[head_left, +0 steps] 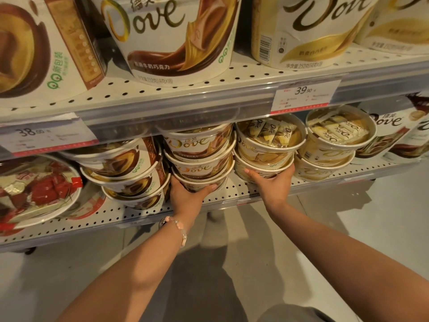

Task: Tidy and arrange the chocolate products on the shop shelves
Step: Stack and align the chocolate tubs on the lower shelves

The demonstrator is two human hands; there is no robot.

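Holding: left hand (185, 194) cups the bottom tub of the brown Dove stack (199, 159), fingers curled round its base
Right hand (274, 182): fingers curled round the lowest tub of the pale Dove stack (267, 147)
Place: both stacks stand side by side on the lower shelf (234, 194)
Neighbours: red tub (37, 191) far left
Above: price tag (306, 94) on upper shelf edge

Your way in: a bare strip of lower shelf (234, 189) lies open between the brown tub stack (199, 159) and the cream tub stack (267, 149). Overhead, the upper shelf rail (185, 112) and price tag (304, 94) hang close above the top tubs.
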